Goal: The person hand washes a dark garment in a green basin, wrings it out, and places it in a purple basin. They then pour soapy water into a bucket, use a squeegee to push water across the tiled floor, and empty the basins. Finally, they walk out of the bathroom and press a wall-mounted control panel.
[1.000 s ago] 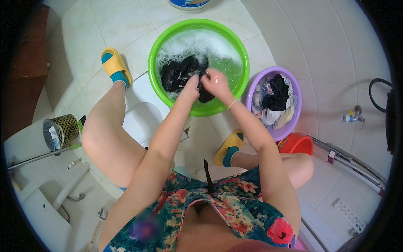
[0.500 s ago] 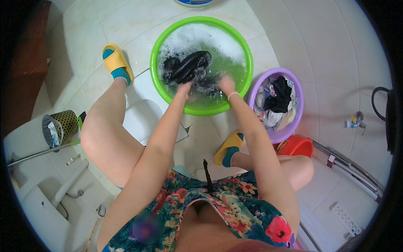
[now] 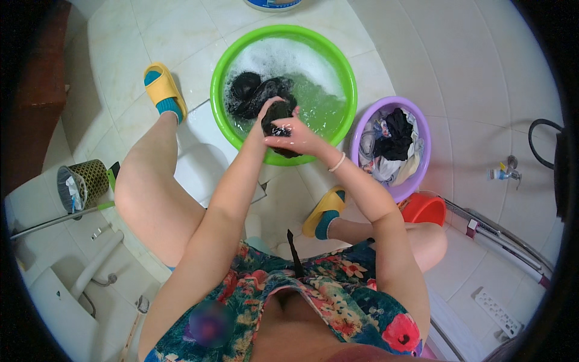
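Observation:
A bunched, wet black garment (image 3: 277,113) is gripped between both hands above the near side of a green basin (image 3: 351,84). My left hand (image 3: 264,117) curls round it from the left, fingers closed at its top. From the right, my right hand (image 3: 301,137) clasps it, its fingers pressed across the cloth. More dark wet cloth (image 3: 247,93) lies in the sudsy water just beyond; whether it joins the held part I cannot tell. White foam (image 3: 271,57) covers the far part of the water.
A purple basin (image 3: 427,151) heaped with clothes stands right of the green one, with a red bucket (image 3: 425,209) behind it nearer me. A squat toilet (image 3: 199,163) lies at the left, a woven bin (image 3: 90,181) farther left. A tap (image 3: 509,173) juts from the right wall.
Both hands have risen out of the water and come together with part of the black garment bunched between them. The right hand moved left toward the left hand.

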The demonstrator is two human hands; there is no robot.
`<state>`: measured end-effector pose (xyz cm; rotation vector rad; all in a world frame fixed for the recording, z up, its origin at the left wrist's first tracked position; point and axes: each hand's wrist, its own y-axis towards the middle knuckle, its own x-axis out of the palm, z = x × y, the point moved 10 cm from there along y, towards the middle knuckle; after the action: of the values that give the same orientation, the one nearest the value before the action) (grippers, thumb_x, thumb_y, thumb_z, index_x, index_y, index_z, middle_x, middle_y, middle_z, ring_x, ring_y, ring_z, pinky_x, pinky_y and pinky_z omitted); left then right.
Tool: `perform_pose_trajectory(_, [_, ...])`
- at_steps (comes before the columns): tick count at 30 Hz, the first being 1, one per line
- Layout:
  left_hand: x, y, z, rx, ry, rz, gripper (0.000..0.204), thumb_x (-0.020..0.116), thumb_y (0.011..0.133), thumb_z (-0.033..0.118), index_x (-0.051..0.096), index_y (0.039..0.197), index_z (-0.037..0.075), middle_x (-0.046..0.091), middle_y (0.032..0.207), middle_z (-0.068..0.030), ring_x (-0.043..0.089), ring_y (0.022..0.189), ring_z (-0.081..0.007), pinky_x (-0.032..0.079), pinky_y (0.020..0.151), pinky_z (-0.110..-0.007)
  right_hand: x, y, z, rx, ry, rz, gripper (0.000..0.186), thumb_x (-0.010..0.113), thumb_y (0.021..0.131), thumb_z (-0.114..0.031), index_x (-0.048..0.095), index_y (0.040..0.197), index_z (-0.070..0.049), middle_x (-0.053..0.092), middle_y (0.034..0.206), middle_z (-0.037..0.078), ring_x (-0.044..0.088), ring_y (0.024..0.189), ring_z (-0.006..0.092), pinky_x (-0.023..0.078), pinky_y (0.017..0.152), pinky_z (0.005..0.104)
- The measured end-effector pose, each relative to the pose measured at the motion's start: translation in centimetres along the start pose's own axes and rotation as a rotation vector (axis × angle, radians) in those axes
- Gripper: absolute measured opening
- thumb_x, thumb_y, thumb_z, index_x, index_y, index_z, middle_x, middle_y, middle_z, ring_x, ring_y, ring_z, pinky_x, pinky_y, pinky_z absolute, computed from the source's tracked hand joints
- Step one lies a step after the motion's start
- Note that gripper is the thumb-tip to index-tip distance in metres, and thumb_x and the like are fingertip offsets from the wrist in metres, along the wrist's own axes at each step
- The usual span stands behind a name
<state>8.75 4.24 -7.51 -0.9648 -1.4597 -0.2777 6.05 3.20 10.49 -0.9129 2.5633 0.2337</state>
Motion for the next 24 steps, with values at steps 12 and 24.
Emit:
perform_pose_trajectory(12, [-8.2,-2.7,4.1,0.394,0.44,0.832,0.027,0.051,0.078,0.015,0.052,0.101,0.003,0.059,0.094,-0.0102,0.058,0.084,-0.0237,0.048,0.076,-0.039,-6.5,-3.7,17.4,0.433,-0.809,0.412,0.025,0.049,0.078,-0.017,0.043,0.094,0.001,0.051,0.09,0.018,0.055,0.081,0.0355,0.047,0.064,0.0407])
perform_pose_trajectory(24, [-7.1,-1.2,-2.8,-0.202,0.175,0.468,0.053,0.05,0.078,0.049,0.048,0.114,0.011,0.05,0.116,-0.0112,0.046,0.105,-0.0346,0.029,0.085,-0.064,-1.4,-6.4,27.7,0.813,0.834,0.563,0.033,0.059,0.074,-0.018,0.054,0.099,0.002,0.059,0.087,0.012,0.058,0.077,0.0191,0.047,0.069,0.032])
